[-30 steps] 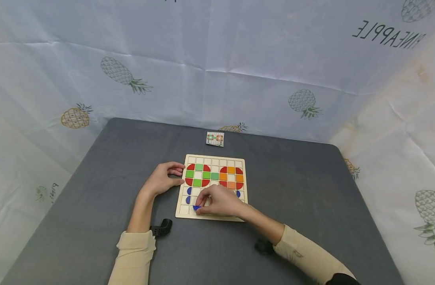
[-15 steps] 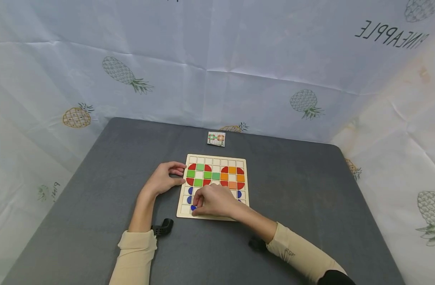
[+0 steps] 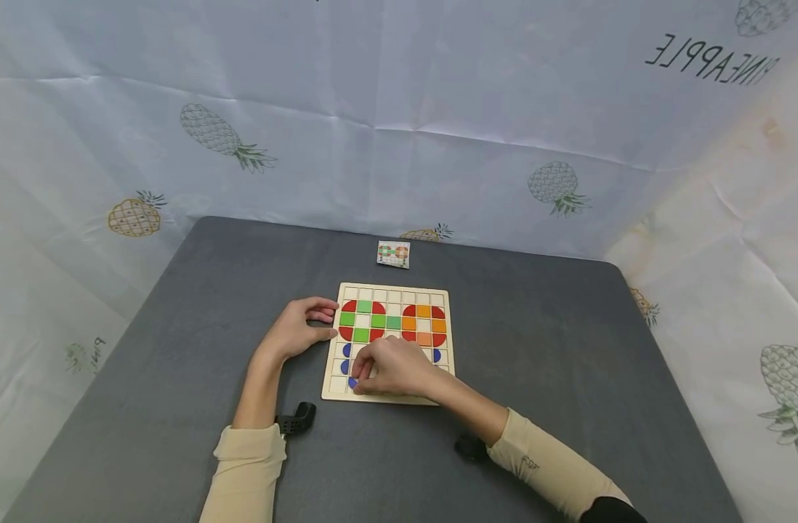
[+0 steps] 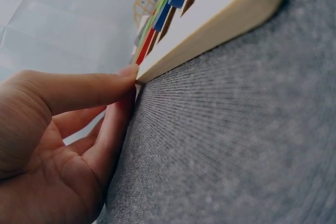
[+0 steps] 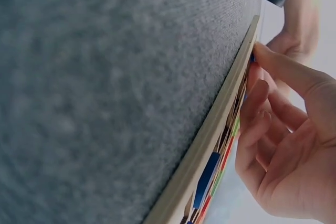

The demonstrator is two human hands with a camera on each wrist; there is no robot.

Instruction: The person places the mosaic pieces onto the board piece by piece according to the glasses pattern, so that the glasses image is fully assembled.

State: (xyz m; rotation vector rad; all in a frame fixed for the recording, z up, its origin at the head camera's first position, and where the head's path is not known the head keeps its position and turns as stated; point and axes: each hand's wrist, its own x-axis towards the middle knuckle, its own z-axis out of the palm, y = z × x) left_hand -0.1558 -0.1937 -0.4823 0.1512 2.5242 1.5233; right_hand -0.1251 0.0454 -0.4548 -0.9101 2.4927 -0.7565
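My right hand pinches a small blue piece at the front-left cells of the wooden grid board. The fingers cover part of that piece. In the right wrist view, my thumb and forefinger meet at the board's surface. My left hand lies at the board's left edge, its thumb and fingertips touching that edge. Red and green pieces form a ring at the board's left. Red and orange pieces form another at the right. Blue rounded pieces sit below the left ring.
Beyond the board lies a small pattern card on the dark grey table. A white curtain printed with pineapples hangs behind the table. Black wrist devices are on both forearms.
Over the past second my right hand shifts slightly left with the blue piece, then stays nearly still. My left hand keeps its place at the board's edge.
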